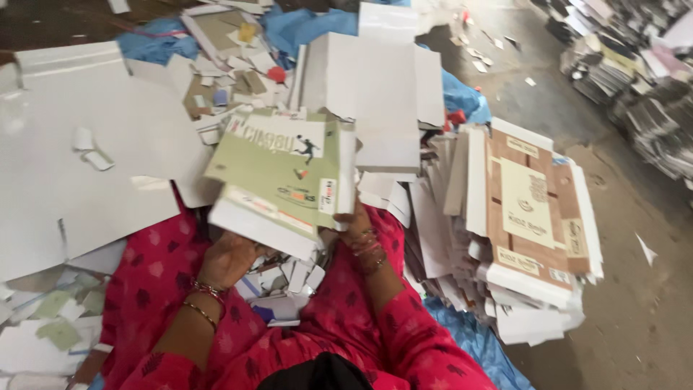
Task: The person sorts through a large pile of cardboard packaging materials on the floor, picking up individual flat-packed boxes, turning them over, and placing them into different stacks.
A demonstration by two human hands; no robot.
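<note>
Over the lap in pink patterned cloth, both hands are gripping a stack of green printed cardboard sheets, which is hanging tilted just above the knees. Nearest, the left hand, with bangles at the wrist, is clasping the stack's lower left edge from beneath. Slightly farther, the right hand is pinching the lower right corner, fingers wrapped onto the white underside. Under the stack, small paper scraps are lying between the legs. To the right, a pile of brown-and-white flattened cartons is sitting on blue plastic sheeting. To the left, large white boards are spreading over the floor. Beyond, more white sheets are lying among scattered offcuts.
</note>
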